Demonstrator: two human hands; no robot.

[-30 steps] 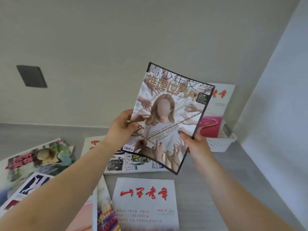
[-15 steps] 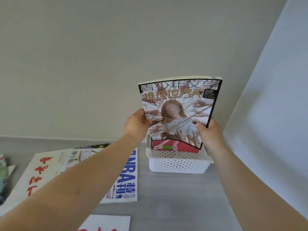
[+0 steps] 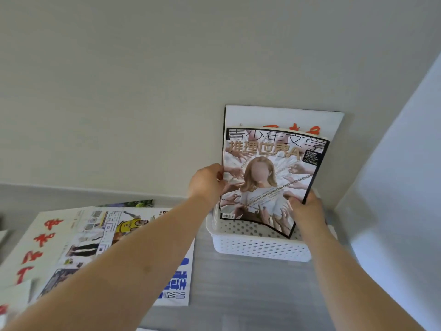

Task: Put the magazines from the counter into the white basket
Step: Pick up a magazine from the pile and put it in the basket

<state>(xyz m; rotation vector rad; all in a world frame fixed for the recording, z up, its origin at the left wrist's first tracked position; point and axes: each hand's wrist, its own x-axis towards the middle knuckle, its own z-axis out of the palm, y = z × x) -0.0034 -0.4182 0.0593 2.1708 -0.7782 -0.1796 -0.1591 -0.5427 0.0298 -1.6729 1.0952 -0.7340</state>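
I hold a black-bordered magazine [image 3: 269, 177] with a blonde woman on its cover upright, its lower edge down inside the white perforated basket [image 3: 257, 244] at the back right of the counter. My left hand [image 3: 206, 181] grips its left edge. My right hand [image 3: 304, 206] grips its lower right corner. Behind it a white magazine with red characters [image 3: 281, 118] stands in the basket, leaning on the wall. A basketball magazine [image 3: 124, 237] and a white one with red characters [image 3: 40, 240] lie flat on the counter to the left.
The grey counter [image 3: 250, 290] meets the back wall, and a pale side wall [image 3: 401, 187] closes in at the right of the basket. More magazine corners [image 3: 12, 302] show at the lower left edge.
Both hands have carried the magazine right and forward from over the counter, then lowered it into the basket in front of the white magazine. The view has followed to the right.
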